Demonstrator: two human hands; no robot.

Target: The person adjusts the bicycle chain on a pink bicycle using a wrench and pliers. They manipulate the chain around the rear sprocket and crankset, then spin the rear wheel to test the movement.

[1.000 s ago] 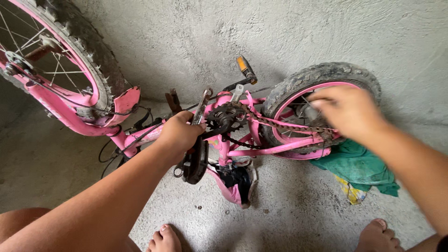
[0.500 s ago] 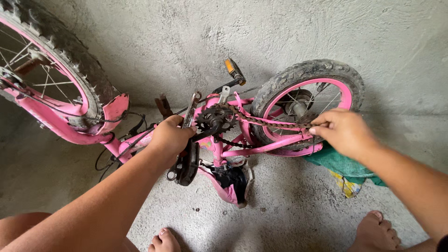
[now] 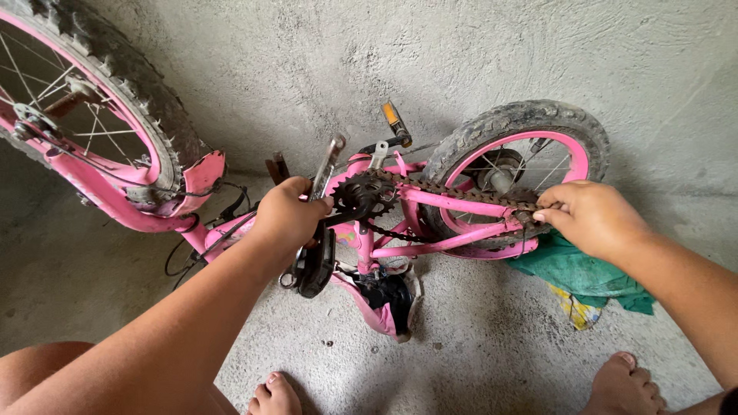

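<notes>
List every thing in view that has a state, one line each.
Bike: upside down, resting on its saddle.
Chain: on the chainring; at the rear, hidden by the fingers.
Left hand: closed around the crank arm.
Right hand: pinching the chain by the rear wheel.
Green cloth: crumpled on the floor.

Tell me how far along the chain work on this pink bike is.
Done: the bike lies upside down, and the chain sits on the front chainring. In hand: the left hand holds the crank arm; the right hand presses the chain at the rear wheel. Left: whether it sits on the rear sprocket is hidden.
</notes>
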